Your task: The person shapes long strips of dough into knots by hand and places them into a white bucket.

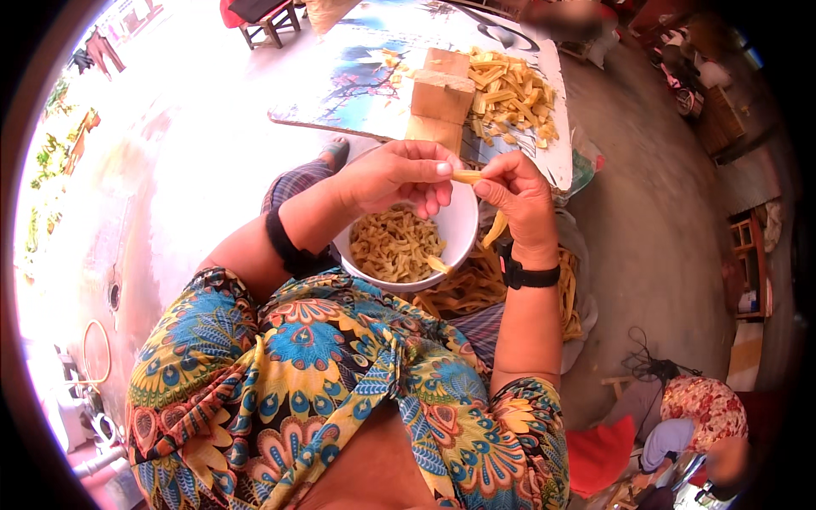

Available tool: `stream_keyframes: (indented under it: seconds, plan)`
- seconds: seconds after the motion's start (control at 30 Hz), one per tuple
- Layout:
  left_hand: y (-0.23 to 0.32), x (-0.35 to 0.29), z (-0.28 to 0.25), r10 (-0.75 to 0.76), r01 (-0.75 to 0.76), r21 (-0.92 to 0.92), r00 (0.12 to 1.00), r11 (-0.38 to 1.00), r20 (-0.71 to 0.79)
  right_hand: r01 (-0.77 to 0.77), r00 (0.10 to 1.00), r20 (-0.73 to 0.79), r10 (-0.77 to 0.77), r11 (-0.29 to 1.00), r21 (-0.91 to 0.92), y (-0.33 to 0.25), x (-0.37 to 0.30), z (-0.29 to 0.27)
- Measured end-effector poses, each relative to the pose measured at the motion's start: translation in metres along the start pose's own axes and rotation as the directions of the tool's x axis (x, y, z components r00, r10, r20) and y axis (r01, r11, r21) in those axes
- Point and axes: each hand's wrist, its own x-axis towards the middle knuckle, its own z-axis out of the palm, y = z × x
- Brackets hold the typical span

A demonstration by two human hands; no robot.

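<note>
Yellow strip (pixel 467 177) lies roughly crosswise between both hands, by the far side of the white bowl (pixel 461 223). Left hand (pixel 404 178) pinches its left end, right hand (pixel 520 200) its right; neither clearly nearer.

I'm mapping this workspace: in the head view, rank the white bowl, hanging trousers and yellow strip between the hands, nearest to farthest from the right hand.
1. Yellow strip: at the right hand, on its left.
2. White bowl: below and left.
3. Hanging trousers: far upper left.
</note>
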Motion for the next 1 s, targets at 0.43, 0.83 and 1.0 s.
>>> stream_keyframes:
  seconds: [0.43,0.83,1.0]
  plan:
    - [-0.004,-0.002,-0.027,0.209,-0.202,0.057,0.950,0.978,-0.231,-0.058,0.998,-0.038,0.051,0.971,-0.232,0.032,0.020,0.002]
    - [0.014,0.011,-0.026,0.444,0.030,0.796,0.817,0.604,-0.368,-0.004,0.941,-0.259,-0.217,0.760,-0.650,0.036,0.043,-0.005]
    - [0.017,0.001,-0.003,0.664,-0.108,0.994,0.742,-0.013,0.090,0.077,0.991,-0.062,-0.120,0.880,-0.469,0.022,0.030,0.007]
